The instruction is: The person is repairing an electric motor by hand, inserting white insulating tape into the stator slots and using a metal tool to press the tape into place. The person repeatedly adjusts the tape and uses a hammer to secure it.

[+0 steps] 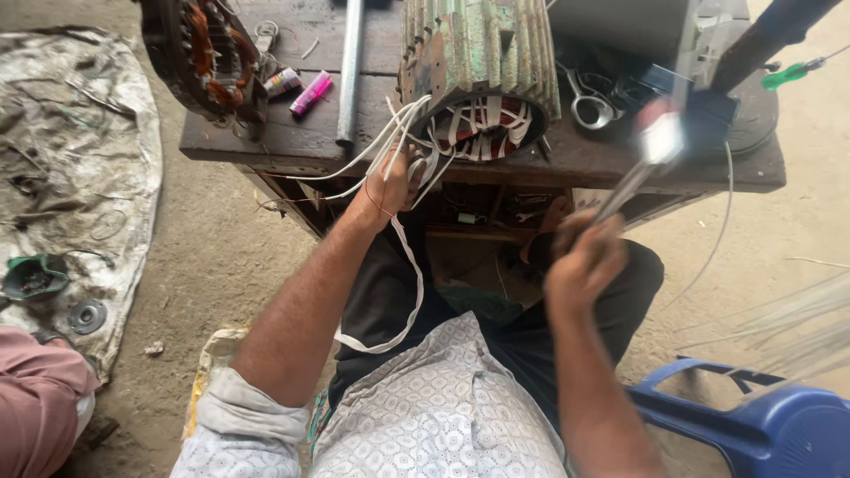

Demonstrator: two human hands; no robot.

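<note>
Blue plastic chair [761, 425] nearest, lower right. Right hand [584, 261] fisted round blurred metal-shafted tool [637, 173]. Left hand [390, 181] closed on white sleeved leads [390, 142] at mouth of stator [482, 80]. Stator lies on wooden bench [567, 159]: ribbed green iron housing, judged heavy, rigid; grip by ribs. Leads limp, windings probably fragile.

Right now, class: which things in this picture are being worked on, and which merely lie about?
In use:
left hand on white leads
green motor stator
right hand swinging hammer

Lying about:
pink marker
scissors
green screwdriver
metal rod
second stator
blue chair
</note>
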